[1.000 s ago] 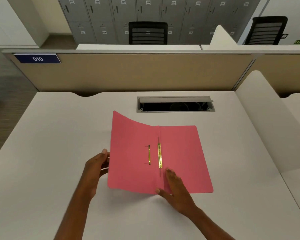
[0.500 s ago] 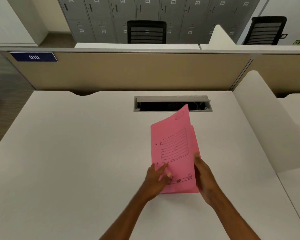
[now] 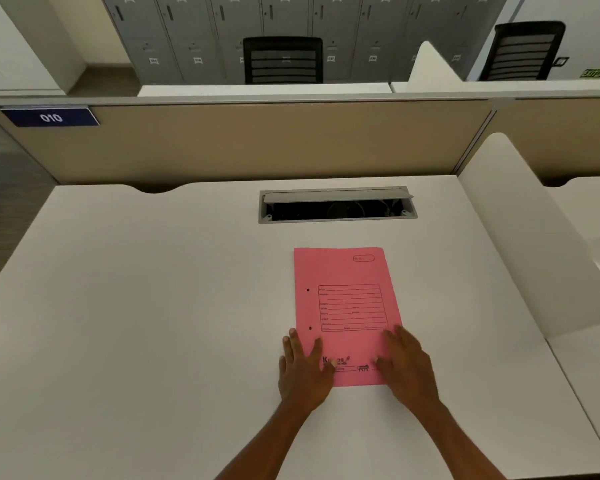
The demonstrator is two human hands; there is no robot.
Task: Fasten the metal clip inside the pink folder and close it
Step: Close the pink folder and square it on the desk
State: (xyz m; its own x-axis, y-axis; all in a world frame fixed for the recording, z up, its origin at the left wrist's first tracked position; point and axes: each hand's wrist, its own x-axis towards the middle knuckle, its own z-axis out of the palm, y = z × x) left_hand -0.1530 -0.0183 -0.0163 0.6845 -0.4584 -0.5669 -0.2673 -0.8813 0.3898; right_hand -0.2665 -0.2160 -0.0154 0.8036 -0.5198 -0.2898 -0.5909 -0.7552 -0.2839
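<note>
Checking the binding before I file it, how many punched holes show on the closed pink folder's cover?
2, both near the left edge of the pink paper folder: one small dark hole beside the printed form's top, another beside its bottom. Hands cover the lower corners, possibly hiding more.

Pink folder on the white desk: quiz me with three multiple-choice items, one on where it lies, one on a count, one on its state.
1. Where does the pink card folder lie on the white desk?
A. nearer than the grey cable tray slot
B. inside the slot
C. leaning on the beige partition

2. How many punched holes show along its left edge?
A. none
B. two
C. five

3. What state is the folder in?
A. open, clip showing
B. half lifted
C. closed and flat

Answers: 1 A, bare desk separates it from the slot behind. 2 B, two dark dots sit near the spine. 3 C, the printed cover faces up, with the left hand and right hand pressed flat on it.
</note>
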